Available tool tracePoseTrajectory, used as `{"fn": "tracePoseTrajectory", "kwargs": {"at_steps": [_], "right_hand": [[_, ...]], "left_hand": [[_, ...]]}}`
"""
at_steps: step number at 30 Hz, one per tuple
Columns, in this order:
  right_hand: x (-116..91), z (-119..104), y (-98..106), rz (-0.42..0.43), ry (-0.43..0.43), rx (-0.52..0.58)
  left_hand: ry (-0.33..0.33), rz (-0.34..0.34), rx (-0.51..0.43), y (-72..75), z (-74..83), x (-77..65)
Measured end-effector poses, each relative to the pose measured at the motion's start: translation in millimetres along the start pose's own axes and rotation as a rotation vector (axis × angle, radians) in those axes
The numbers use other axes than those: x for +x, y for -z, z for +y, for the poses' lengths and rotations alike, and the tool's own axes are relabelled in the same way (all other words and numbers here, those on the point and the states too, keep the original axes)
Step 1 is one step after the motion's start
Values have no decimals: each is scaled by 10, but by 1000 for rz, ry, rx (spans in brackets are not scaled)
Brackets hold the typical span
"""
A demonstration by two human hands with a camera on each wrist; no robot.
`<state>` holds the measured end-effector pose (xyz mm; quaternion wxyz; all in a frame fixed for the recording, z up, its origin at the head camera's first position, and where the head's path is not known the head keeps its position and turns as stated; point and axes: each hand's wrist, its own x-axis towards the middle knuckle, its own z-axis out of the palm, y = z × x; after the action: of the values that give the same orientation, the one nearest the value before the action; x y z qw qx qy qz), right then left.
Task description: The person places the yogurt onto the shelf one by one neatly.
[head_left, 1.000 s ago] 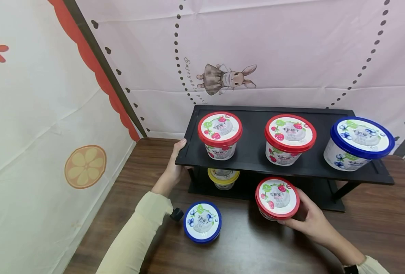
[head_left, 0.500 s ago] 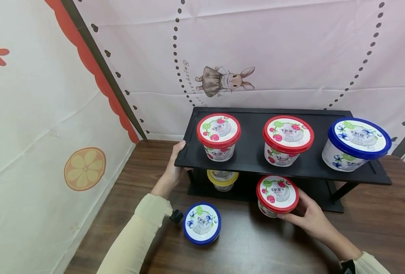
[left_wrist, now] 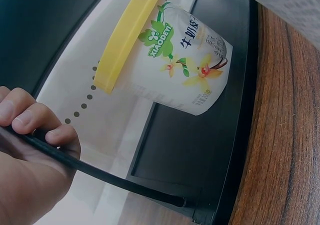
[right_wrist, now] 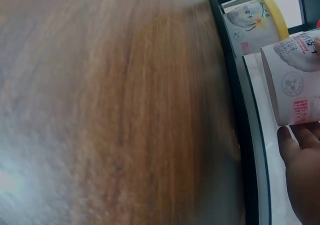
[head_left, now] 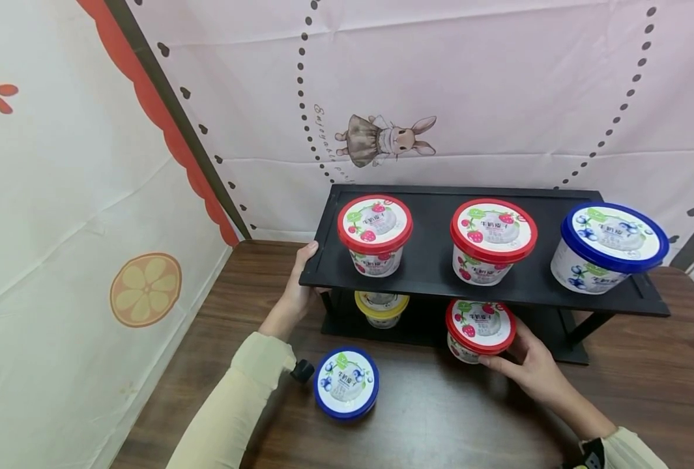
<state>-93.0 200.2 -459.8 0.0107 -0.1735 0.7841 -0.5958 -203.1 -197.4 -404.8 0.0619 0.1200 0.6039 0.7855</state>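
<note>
My right hand holds a red-lidded tub with strawberry print, thumb at its near side and fingers behind it. The tub is at the front opening of the lower tier of a two-tier black rack, its lid partly under the upper board's edge. In the right wrist view, fingertips touch the tub's wall. At the rack's left end my left hand grips the frame; the left wrist view shows fingers curled over a thin black bar. A yellow-lidded tub stands on the lower tier near that end.
On the upper tier stand two red-lidded tubs and a larger-looking blue-lidded tub at the right end. Another blue-lidded tub sits on the wooden table in front. A printed cloth hangs behind the rack.
The right hand has moved the red-lidded tub away from me, toward the lower tier and slightly right, so the upper board now hides the lid's far edge. The left hand keeps its grip.
</note>
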Motion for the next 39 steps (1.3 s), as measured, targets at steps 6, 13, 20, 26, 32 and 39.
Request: {"fn": "tracePoseTrajectory", "kwargs": {"at_steps": [6, 13, 20, 26, 32, 39], "right_hand": [[27, 29, 53, 8, -25, -51], [80, 61, 69, 25, -79, -112], [126, 107, 63, 27, -121, -108], [160, 151, 58, 26, -121, -109], [187, 171, 57, 9, -131, -111], [213, 188, 64, -1, -143, -138]], "left_hand": [[-9, 5, 22, -9, -7, 6], [-15, -8, 8, -7, 13, -3], [-25, -12, 13, -12, 12, 1], [-35, -11, 13, -11, -6, 12], [-8, 22, 18, -12, -19, 6], [-9, 32, 17, -33, 2, -14]]}}
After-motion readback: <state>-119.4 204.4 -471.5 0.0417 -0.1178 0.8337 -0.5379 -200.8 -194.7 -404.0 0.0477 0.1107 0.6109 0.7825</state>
